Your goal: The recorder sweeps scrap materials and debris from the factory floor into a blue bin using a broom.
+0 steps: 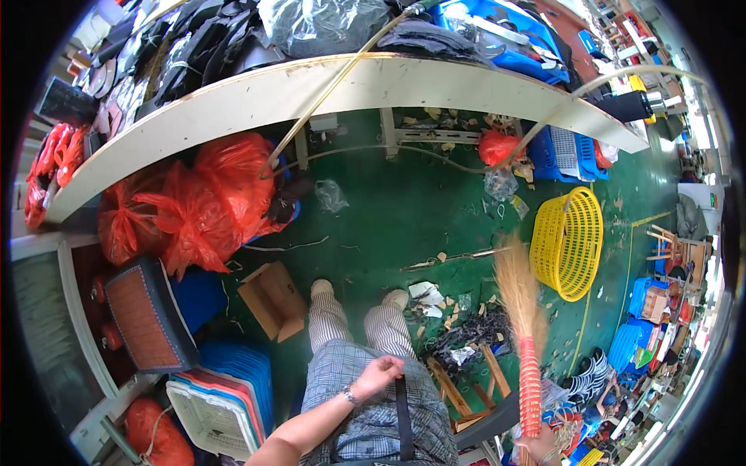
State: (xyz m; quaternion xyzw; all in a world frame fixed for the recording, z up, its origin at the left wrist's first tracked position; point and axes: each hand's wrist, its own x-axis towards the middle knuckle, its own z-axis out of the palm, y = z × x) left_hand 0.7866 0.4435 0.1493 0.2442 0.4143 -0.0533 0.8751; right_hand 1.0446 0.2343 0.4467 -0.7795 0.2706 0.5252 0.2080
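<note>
One patch at a time, sweep the black scraps (466, 335) from around the wooden frame (449, 386), with right hand (535, 445) clamped on the broom (528, 349) near the yellow basket (546, 241) and left hand (377, 376) loosely curled, hold impossible to tell. Steer past the open cardboard box (268, 291) and bulging red bags (214, 198) of hidden contents.

1. I see red bags (214, 190) to my left, partly under a long table (388, 84).
2. Near them, an open cardboard box (264, 304).
3. Stacked crates (245, 377), also on my left.
4. A yellow basket (549, 242) to my right, perhaps tipped.
</note>
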